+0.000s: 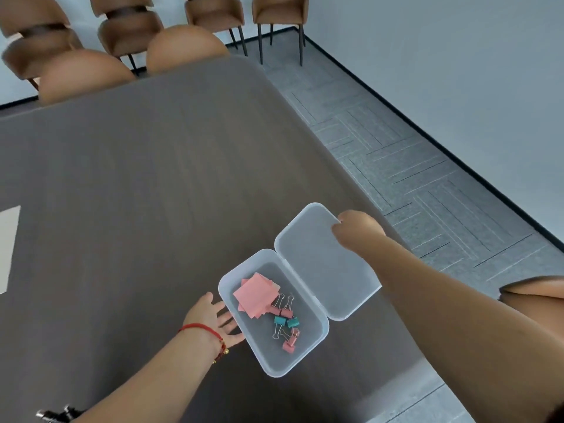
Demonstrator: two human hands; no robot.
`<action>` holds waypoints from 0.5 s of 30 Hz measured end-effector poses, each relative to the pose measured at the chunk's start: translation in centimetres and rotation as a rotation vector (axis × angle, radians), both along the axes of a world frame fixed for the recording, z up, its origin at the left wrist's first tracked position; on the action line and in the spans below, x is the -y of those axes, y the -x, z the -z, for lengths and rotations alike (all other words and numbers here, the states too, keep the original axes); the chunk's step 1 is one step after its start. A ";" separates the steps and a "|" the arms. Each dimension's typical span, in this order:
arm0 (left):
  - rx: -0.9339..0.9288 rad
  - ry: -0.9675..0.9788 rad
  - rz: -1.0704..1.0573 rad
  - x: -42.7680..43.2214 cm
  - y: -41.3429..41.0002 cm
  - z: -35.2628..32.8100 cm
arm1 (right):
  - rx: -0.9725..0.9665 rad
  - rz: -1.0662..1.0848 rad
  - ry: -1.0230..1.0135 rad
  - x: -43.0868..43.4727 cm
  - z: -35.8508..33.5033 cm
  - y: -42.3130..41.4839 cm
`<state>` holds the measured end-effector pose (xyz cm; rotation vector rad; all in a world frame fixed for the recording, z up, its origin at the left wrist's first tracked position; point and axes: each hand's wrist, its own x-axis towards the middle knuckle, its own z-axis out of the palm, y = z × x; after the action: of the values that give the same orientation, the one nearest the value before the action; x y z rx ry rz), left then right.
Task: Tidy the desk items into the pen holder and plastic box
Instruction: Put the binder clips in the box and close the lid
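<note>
A clear plastic box lies open near the table's right edge. Inside it are pink sticky notes and several pink and teal binder clips. Its hinged lid lies flat to the upper right. My right hand grips the lid's far corner with curled fingers. My left hand, a red string bracelet on its wrist, rests flat and open on the table against the box's left wall. No pen holder shows in view.
The dark brown table ends close to the right of the box, with grey carpet below. Brown chairs stand along the far edge. A pale sheet lies at the left border, dark objects at bottom left.
</note>
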<state>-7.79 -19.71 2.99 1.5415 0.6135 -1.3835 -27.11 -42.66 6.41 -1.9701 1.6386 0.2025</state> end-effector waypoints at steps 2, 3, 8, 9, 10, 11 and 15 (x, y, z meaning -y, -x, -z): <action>-0.017 0.030 -0.002 -0.4 0.0 -0.1 | 0.026 -0.100 0.029 -0.6 -3.4 -0.2; -0.024 0.045 -0.015 -0.6 0.0 -0.1 | 0.047 -0.153 0.029 -1.3 -4.8 -0.6; -0.048 0.081 -0.028 -1.1 -0.1 -0.2 | 0.125 -0.382 -0.099 -8.4 -8.0 -5.0; -0.054 0.086 -0.033 -1.2 -0.1 -0.2 | 0.148 -0.401 -0.139 -10.0 -7.8 -5.9; -0.061 0.097 -0.036 -1.4 -0.1 -0.2 | 0.153 -0.427 -0.159 -11.6 -7.3 -6.8; -0.069 0.109 -0.037 -1.6 -0.2 -0.2 | 0.139 -0.466 -0.151 -13.0 -6.6 -7.6; -0.104 0.148 -0.035 -2.4 -0.3 -0.5 | 0.042 -0.553 -0.043 -17.5 -1.1 -10.0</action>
<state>-7.49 -17.30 3.45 1.3424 0.5850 -1.4567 -17.15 -25.18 7.48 -2.3341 1.0191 0.3950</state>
